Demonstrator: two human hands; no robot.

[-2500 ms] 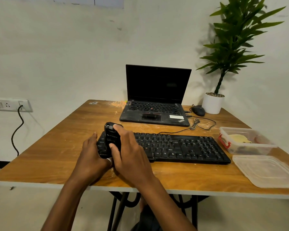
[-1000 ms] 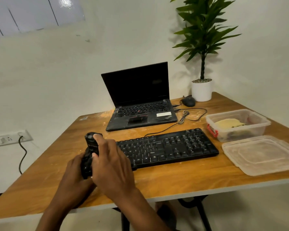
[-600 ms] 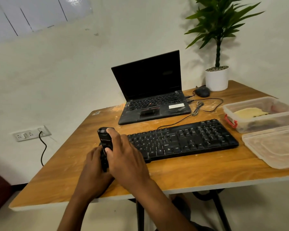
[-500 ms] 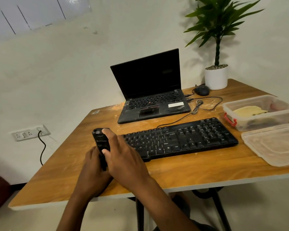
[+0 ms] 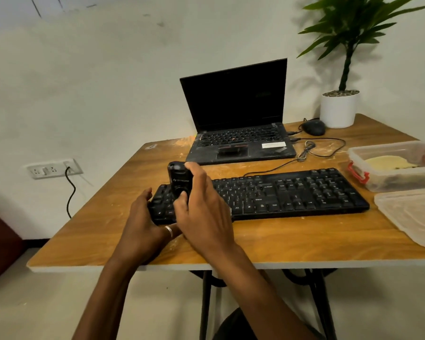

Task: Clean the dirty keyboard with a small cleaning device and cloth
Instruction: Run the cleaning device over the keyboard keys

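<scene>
A black keyboard (image 5: 292, 192) lies across the wooden table (image 5: 280, 241). My right hand (image 5: 204, 212) grips a small black cleaning device (image 5: 179, 179), which stands upright on the keys at the keyboard's left end. My left hand (image 5: 142, 222) holds the keyboard's front left corner, thumb raised beside its edge. A yellow cloth (image 5: 388, 163) lies inside a clear plastic container (image 5: 402, 180) at the right.
An open black laptop (image 5: 238, 119) sits behind the keyboard, with a mouse (image 5: 313, 127) and a white plant pot (image 5: 337, 109) to its right. The container's lid (image 5: 412, 214) lies near the right front edge. A wall socket (image 5: 52, 168) with a cable is on the left.
The device has shifted slightly right, from beside the keyboard's left end onto its left keys. Both hands keep their hold. The camera view has swung.
</scene>
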